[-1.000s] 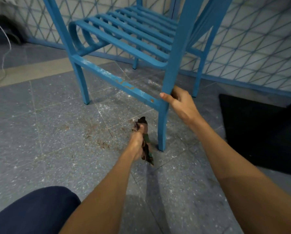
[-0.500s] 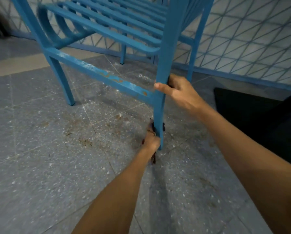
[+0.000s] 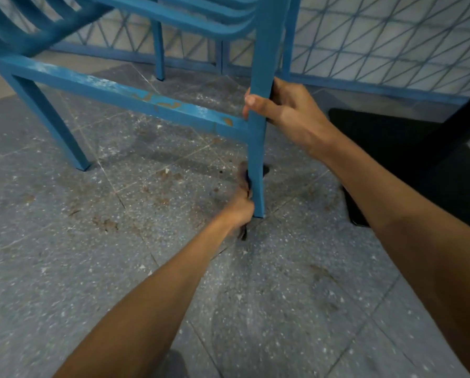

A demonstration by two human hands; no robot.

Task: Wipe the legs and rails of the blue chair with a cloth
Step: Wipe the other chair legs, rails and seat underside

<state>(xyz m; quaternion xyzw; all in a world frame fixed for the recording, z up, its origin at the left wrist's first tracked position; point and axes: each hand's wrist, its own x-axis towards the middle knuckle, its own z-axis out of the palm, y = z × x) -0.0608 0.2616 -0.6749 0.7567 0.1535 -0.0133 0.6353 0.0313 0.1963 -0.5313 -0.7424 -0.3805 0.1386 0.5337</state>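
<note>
The blue chair stands on the speckled floor, its slatted seat at the top of the view. Its nearest leg runs down the middle. My right hand grips that leg just above the joint with the scuffed side rail. My left hand is closed on a dark cloth wrapped against the lowest part of the same leg, near its foot. Most of the cloth is hidden by my hand and the leg.
A dark mat lies on the floor to the right, with a dark slanted bar over it. A patterned wall with a blue skirting runs behind the chair. Brown dirt stains mark the tiles.
My left hand has brought the cloth from beside the leg onto its lower part. My right hand stays on the leg. The view has moved closer and lower.
</note>
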